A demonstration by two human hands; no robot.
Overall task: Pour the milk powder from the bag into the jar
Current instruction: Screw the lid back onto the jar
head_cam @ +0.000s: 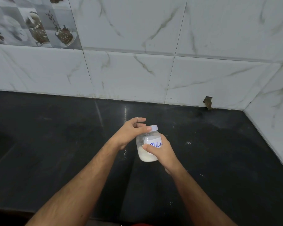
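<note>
A small clear jar (145, 153) holds white powder in its lower part and bears a white label (154, 143) with blue letters "MILK". It is held a little tilted above the black counter (55, 152). My right hand (163, 152) wraps around the jar's body. My left hand (131, 132) grips the white lid (153, 128) on top of the jar, thumb and fingers around its rim. No bag is in view.
White marble-look tiles form the back wall (153, 70) and the right side wall (276, 119), meeting in a corner. A chipped hole (208, 101) sits at the wall's base. Specks of white powder (189, 142) lie on the counter near the jar.
</note>
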